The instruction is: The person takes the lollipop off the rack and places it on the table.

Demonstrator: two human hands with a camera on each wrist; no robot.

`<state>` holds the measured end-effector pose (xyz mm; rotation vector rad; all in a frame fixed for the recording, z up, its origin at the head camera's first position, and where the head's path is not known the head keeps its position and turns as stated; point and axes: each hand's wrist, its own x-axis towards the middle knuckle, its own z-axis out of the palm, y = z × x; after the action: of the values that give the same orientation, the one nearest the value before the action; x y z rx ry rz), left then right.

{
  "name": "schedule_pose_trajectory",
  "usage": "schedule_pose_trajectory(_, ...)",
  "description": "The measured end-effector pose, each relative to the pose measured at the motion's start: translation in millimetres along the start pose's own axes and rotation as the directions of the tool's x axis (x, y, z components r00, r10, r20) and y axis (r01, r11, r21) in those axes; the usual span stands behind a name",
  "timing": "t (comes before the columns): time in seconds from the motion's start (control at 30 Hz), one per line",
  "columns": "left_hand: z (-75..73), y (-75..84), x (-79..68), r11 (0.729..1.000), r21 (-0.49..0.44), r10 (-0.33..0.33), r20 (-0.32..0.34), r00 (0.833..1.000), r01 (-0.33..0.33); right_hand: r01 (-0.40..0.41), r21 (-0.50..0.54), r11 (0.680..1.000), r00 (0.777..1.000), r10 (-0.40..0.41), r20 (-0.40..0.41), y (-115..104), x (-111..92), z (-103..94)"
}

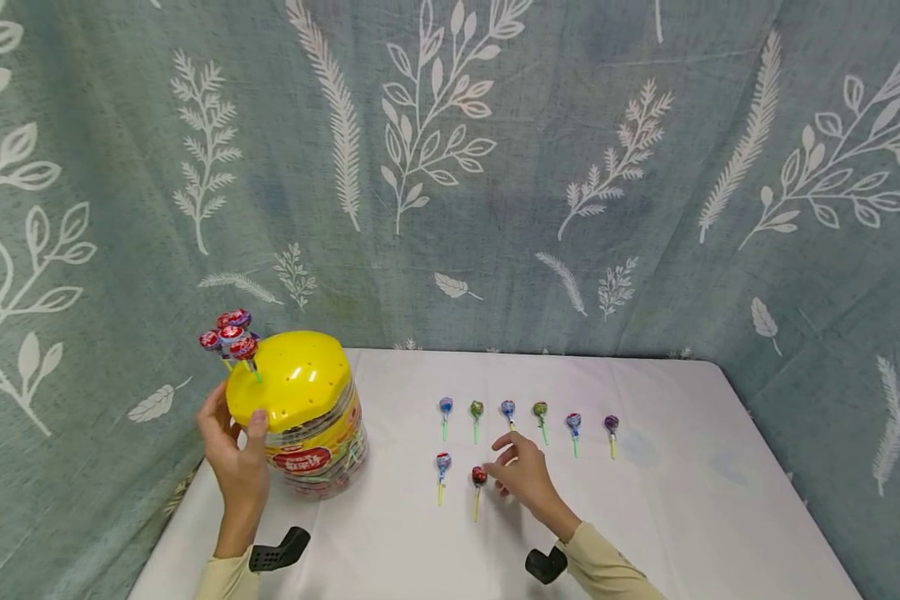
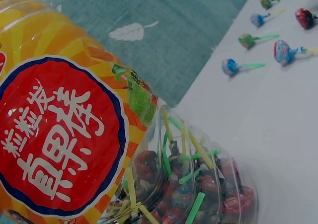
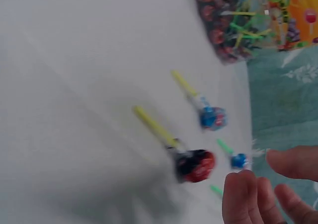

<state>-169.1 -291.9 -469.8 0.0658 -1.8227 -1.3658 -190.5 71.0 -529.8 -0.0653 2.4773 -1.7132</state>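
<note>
A clear plastic candy jar (image 1: pixel 337 446) with a yellow lid (image 1: pixel 300 375) stands tilted on the left of the table. My left hand (image 1: pixel 236 471) grips its left side, thumb at the lid's edge. Several red-wrapped lollipops (image 1: pixel 232 335) stick up from the lid's left part. Inside the jar lie more lollipops (image 2: pixel 181 196). My right hand (image 1: pixel 525 479) hovers just right of a red lollipop (image 1: pixel 479 476) with a yellow stick; in the right wrist view its fingers (image 3: pixel 238 196) are apart from that candy. A blue-and-red lollipop (image 1: pixel 442 463) lies left of it.
Behind the front pair, several lollipops form a row, from a blue one (image 1: pixel 446 406) to a purple one (image 1: pixel 611 423). A white cloth covers the table (image 1: pixel 682 500). A leaf-patterned curtain (image 1: pixel 510 208) hangs behind it.
</note>
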Motion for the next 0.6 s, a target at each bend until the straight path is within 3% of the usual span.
schedule_pose_trajectory(0.3,0.8,-1.5,-2.5,1.0,-0.019,-0.003,-0.001,1.0,0.003,0.181,0.086,0.98,0.981,-0.186,0.06,-49,6,-6.0)
schedule_pose_trajectory(0.5,-0.1,0.7,-1.3,1.0,0.003,-0.009,-0.013,1.0,0.01,0.266,0.135,0.954,0.95,-0.283,0.131,-108,-3,-7.9)
schedule_pose_trajectory(0.6,0.0,9.0,-1.5,1.0,0.0,-0.013,-0.012,1.0,0.013,0.286,0.159,0.945,0.938,-0.31,0.158,-132,-6,-7.5)
